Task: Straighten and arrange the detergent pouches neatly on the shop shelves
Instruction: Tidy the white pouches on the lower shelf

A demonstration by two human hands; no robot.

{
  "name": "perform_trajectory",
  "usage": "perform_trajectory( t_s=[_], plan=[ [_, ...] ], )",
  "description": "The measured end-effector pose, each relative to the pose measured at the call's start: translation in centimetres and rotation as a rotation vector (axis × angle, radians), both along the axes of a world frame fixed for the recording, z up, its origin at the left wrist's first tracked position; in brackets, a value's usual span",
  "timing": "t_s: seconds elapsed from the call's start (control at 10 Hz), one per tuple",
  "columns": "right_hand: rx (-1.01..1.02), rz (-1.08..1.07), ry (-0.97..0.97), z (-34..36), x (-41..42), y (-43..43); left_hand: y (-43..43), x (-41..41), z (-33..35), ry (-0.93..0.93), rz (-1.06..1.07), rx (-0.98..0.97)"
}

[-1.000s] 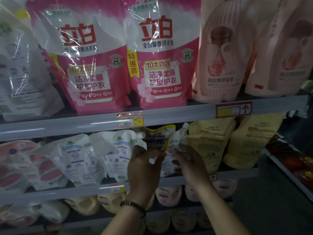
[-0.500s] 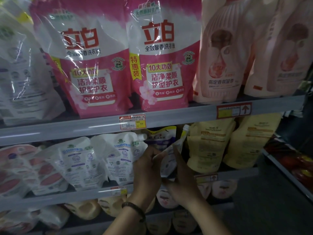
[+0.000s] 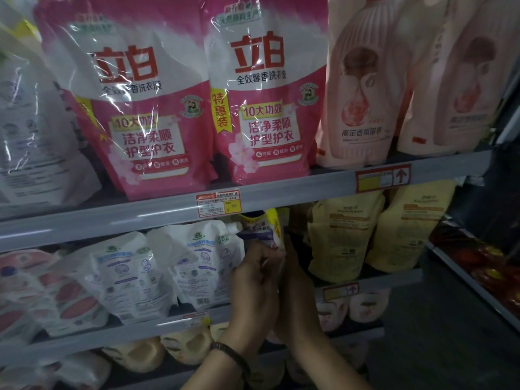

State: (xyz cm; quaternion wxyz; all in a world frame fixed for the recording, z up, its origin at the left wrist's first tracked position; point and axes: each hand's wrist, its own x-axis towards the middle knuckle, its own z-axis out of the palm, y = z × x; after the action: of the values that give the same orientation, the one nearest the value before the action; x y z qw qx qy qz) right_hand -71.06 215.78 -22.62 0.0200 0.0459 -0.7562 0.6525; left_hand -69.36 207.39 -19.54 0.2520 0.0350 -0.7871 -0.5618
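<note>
1. We are busy with one pouch, the purple and yellow pouch (image 3: 260, 228). It stands on the middle shelf (image 3: 394, 280), and its top pokes up above our fingers, close under the upper shelf rail (image 3: 281, 192)
2. Our left hand (image 3: 253, 285) holds the pouch low on its left side. The fingers are curled and pinch its front.
3. Our right hand (image 3: 298, 294) lies along the pouch's right side with the fingers pointing up. It is dark there, so we cannot tell if they wrap round the pouch or only push on it.
4. Just left of our hold stand the white pouches (image 3: 197, 263). The spout of the nearest one is right beside our pouch. To the right of our hold is a dark gap, then the yellow pouches (image 3: 343, 237)
5. We think this step is standing the pouch up straight in its own spot.
6. Next we need a soft push back, so the bottom sits flat and the front faces us. Then we let go slowly, because a soft pouch may flop over
</note>
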Motion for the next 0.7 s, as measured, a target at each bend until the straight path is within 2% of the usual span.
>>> perform_trajectory(
  t_s=[0.1, 0.2, 0.3, 0.4, 0.5, 0.6, 0.7],
  plan=[
    [0.086, -0.005, 0.091, 0.2, 0.5, 0.2, 0.7, 0.4, 0.5, -0.005, -0.038, 0.032],
    [0.492, -0.061, 0.254, 0.1, 0.2, 1.3, 1.0, 0.9, 0.0, 0.026, -0.024, 0.021],
    [0.633, -0.1, 0.225, 0.7, 0.4, 2.4, 1.5, 1.1, -0.1, 0.059, 0.001, 0.081],
    [0.736, -0.163, 0.289, 0.6, 0.4, 3.3, 2.0, 1.2, 0.0, 0.088, 0.023, 0.096],
    [0.641, -0.165, 0.283, 0.6, 0.1, 4.3, 1.9, 0.9, 0.3, 0.081, -0.064, 0.052],
    [0.428, -0.131, 0.3, 1.4, 0.1, 5.3, 0.8, 0.2, -0.5, -0.013, -0.151, 0.035],
    [0.519, -0.163, 0.274, 2.0, -0.5, 6.1, -1.6, -1.5, -2.5, -0.157, -0.121, 0.033]
  ],
)
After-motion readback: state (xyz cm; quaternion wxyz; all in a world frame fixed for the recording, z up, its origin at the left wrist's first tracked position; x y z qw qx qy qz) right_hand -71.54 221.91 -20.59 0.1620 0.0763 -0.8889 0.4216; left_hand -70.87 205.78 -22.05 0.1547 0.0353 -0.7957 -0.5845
